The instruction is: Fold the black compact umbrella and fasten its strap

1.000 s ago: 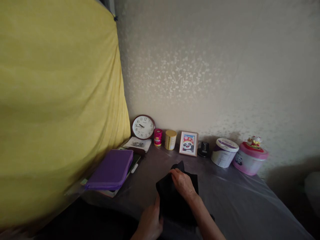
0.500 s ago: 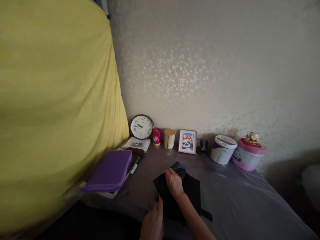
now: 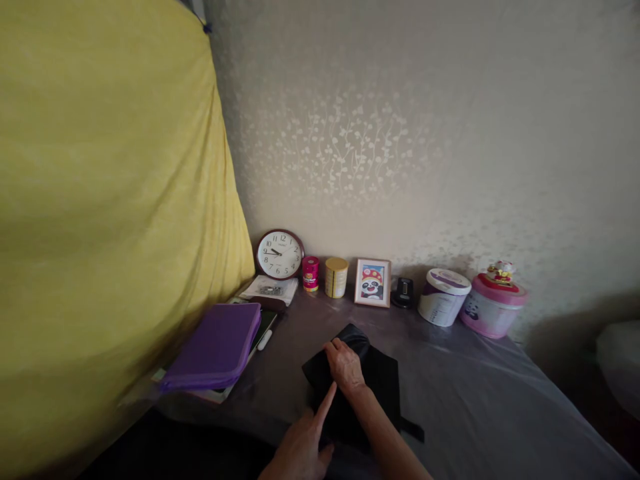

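Note:
A soft black bag-like item [image 3: 383, 380] with a short strap [image 3: 413, 429] lies on the cloth-covered table right in front of me. My right hand [image 3: 345, 365] is closed over its upper left part, fingers curled on a folded flap. My left hand [image 3: 305, 443] is lower and to the left, index finger stretched out over the black item toward my right wrist. The thumb of that hand stands apart from the index finger, and its other fingers are partly hidden. What lies inside the black item, if anything, does not show.
To the left a purple zip folder [image 3: 213, 347] rests on books beside a white marker [image 3: 265, 340]. Along the wall stand a clock [image 3: 280, 254], a pink can [image 3: 311, 274], a yellow-lidded tin [image 3: 336, 278], a picture frame [image 3: 373, 283], a white tub [image 3: 444, 297] and a pink-lidded tub [image 3: 493, 307].
My left hand has come away from the black item's left edge, and its index finger now points across it toward my right hand. My right hand keeps its hold. The view has shifted slightly.

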Tool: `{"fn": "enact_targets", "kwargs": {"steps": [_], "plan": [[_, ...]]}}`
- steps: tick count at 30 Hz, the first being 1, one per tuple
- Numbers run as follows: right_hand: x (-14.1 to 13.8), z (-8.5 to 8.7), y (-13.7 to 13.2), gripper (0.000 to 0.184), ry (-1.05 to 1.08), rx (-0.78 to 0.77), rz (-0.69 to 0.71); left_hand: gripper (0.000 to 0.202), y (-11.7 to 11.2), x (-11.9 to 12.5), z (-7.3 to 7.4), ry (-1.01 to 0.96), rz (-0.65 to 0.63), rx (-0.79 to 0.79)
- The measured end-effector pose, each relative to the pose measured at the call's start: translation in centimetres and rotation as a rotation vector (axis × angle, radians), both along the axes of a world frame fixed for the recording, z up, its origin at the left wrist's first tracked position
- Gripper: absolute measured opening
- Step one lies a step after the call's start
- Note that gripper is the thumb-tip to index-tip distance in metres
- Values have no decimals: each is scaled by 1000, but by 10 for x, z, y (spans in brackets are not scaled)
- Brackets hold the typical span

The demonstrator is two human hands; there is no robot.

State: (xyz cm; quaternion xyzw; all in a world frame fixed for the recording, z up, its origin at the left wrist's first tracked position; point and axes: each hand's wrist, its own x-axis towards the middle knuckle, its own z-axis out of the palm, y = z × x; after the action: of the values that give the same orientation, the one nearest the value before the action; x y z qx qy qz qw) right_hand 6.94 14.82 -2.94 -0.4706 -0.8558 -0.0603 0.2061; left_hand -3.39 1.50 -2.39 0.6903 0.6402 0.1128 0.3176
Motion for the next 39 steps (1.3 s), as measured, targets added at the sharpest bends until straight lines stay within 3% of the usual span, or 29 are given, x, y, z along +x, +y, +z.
{"fn": "enact_targets", "kwargs": {"steps": [3, 10, 13, 16, 23, 27, 31, 35, 39], "plan": [[1, 2, 1, 20, 9, -14, 23, 80, 4, 6, -10, 4, -15, 85], [14, 7, -27, 19, 205, -77, 199, 73, 3, 21, -27, 116, 79, 42], [22, 3, -44, 21, 241, -97, 316, 72, 3, 24, -33, 143, 91, 39], [29, -3, -43, 22, 242, -67, 373, 73, 2, 27, -32, 141, 85, 31], [39, -11, 9, 23, 219, 0, 268, 76, 2, 30, -17, 118, 101, -38], [46, -12, 41, 26, 181, -24, 224, 75, 5, 30, -17, 104, 128, -80], [49, -8, 64, 26, 113, -95, 77, 77, 7, 30, -22, 91, 143, -81], [46, -1, 63, 26, 125, -76, -70, 76, 7, 28, -28, 86, 137, -77], [49, 1, 34, 29, 187, -14, -105, 75, 7, 24, -34, 63, 95, -66]]}}
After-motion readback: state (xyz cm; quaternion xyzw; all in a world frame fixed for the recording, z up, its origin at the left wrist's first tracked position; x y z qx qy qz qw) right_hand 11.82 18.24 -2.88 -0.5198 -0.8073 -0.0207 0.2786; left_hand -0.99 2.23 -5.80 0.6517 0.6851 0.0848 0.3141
